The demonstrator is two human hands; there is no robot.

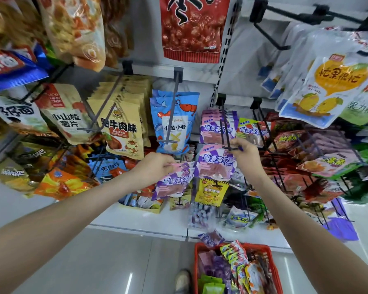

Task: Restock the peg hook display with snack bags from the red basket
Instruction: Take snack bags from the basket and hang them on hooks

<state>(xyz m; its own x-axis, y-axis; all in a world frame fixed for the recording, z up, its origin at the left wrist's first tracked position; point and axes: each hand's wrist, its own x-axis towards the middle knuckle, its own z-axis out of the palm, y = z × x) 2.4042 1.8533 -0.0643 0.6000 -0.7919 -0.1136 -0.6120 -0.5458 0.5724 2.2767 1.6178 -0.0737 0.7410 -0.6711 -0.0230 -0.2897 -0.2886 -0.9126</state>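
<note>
Head view: right hand (243,148) pinches the top of a purple bag (215,166) at the tip of a peg hook (225,132), apparently threading it on; left hand (157,166) pinches a second purple bag (172,183) just beside; red basket (274,272) below holds many packets, so most restocking likely remains.

Left hand (155,166) curled, gripping, right hand (243,150) raised, seemingly pinching
</note>
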